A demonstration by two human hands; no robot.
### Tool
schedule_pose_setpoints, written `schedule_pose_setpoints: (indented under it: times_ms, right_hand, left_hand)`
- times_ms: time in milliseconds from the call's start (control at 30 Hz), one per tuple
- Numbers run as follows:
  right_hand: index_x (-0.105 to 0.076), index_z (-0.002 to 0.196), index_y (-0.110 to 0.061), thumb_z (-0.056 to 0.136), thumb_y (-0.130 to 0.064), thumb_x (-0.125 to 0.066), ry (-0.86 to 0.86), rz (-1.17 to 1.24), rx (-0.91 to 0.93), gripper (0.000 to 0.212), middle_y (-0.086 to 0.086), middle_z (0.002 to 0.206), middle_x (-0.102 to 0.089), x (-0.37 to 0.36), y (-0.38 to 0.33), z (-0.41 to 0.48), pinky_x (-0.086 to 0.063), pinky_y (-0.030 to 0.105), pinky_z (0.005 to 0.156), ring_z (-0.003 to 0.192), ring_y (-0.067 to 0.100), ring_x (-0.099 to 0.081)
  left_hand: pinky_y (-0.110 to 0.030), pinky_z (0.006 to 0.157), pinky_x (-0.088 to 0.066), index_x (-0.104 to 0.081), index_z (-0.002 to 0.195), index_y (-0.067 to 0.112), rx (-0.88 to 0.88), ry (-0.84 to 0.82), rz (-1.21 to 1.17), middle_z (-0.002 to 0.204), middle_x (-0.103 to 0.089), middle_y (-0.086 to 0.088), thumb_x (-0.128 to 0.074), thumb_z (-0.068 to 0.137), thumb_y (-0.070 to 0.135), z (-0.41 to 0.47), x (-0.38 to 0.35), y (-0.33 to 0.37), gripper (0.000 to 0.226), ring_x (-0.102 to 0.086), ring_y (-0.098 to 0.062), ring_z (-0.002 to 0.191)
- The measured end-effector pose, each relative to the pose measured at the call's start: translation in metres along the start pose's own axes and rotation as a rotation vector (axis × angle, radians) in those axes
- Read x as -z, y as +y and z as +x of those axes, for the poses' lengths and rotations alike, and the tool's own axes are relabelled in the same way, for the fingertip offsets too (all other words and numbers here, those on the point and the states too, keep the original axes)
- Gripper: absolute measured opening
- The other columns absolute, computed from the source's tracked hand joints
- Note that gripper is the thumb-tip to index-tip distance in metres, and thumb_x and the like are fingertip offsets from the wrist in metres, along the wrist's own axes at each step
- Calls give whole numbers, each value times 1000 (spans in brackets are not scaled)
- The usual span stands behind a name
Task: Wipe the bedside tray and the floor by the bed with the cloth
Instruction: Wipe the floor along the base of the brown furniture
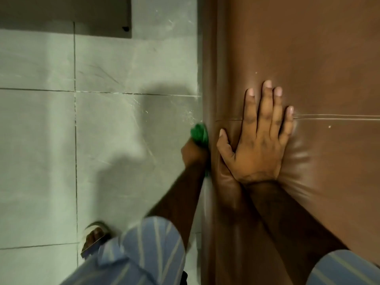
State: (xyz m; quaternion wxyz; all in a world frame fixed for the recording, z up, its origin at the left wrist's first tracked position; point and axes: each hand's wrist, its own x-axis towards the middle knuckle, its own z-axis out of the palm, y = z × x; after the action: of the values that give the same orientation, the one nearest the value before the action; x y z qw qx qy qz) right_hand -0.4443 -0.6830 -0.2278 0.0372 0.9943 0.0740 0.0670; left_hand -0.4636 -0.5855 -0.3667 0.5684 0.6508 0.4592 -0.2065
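A green cloth (199, 134) is bunched in my left hand (194, 152) down on the grey tiled floor (123, 120), right against the side of the bed. Part of the cloth is hidden behind the bed's edge. My right hand (260, 136) lies flat, fingers spread, on the brown leather top of the bed (308, 58), pressing a dent into the padding. No bedside tray is in view.
My foot in a sandal (95, 237) stands on the floor at the lower left. A dark panel or piece of furniture (82, 13) sits at the top left. Pale dust streaks mark the tiles near the bed's edge (191, 114).
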Motion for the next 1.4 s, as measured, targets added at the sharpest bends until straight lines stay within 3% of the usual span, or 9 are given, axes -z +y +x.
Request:
schedule_pose_setpoints:
  times_ms: [200,367,500,733,867,1000,1133,1233,1400]
  right_hand:
    - [-17,170,-12,103,-59,-45,6,4,4,87,18,178,-15,1,-1,0,-13,63,134,166,37,-12]
    - [-15,171,-12,102,-59,-45,-2,6,0,89,18,179,-13,2,-2,0,-11,62,134,167,37,-10]
    - [-13,171,-12,102,-59,-43,4,1,7,88,18,179,-11,0,-1,-1,-10,62,134,167,37,-9]
    - [-13,171,-14,101,-58,-45,18,32,-4,89,16,179,-11,2,-1,-2,-8,61,135,167,35,-8]
    - [-12,171,-15,101,-58,-45,15,27,-8,88,15,180,-10,3,-1,-1,-8,61,135,167,34,-8]
    - [-14,171,-14,102,-58,-45,29,34,-6,88,15,180,-11,2,-1,-2,-9,61,135,167,35,-9]
    - [-13,171,-14,101,-58,-44,29,34,-3,88,15,180,-11,3,-2,-1,-8,60,135,167,34,-8]
    - [-13,171,-14,102,-58,-43,28,35,-5,87,15,180,-11,5,-1,0,-9,61,135,167,34,-8]
    - [-13,171,-15,102,-58,-44,28,32,-7,87,14,180,-11,4,-3,-2,-9,60,135,167,34,-9]
  left_hand:
    - [-32,85,-57,-74,105,18,-280,52,-40,102,-78,-7,-60,86,7,5,1,58,26,-72,-25,97]
    - [-48,81,-62,-74,104,13,-62,-89,-147,97,-79,-13,-61,84,6,-68,29,-63,25,-75,-35,93]
    - [-27,79,-49,-72,108,8,59,-80,92,106,-76,-15,-61,86,2,-46,12,-68,25,-71,-33,102]
    - [-21,82,-55,-72,114,21,-122,12,-177,108,-76,-1,-59,94,7,-72,8,-54,28,-69,-14,97]
    - [-35,79,-53,-66,93,33,96,-143,-54,94,-74,1,-52,87,-8,-134,38,-145,44,-71,-21,93]
    - [-31,85,-47,-70,117,10,105,-105,157,113,-74,-15,-53,88,-1,-80,22,-126,35,-68,-33,111]
    - [-37,94,-54,-71,121,18,-14,7,-73,114,-76,-6,-58,89,7,-49,1,-67,36,-68,-22,103]
    - [-45,93,-58,-72,116,27,6,-37,-205,111,-77,-1,-59,85,26,-100,18,-104,33,-71,-21,103]
    - [-53,92,-59,-73,97,33,129,-213,-5,101,-79,-4,-56,80,22,-139,54,-175,26,-73,-28,101]
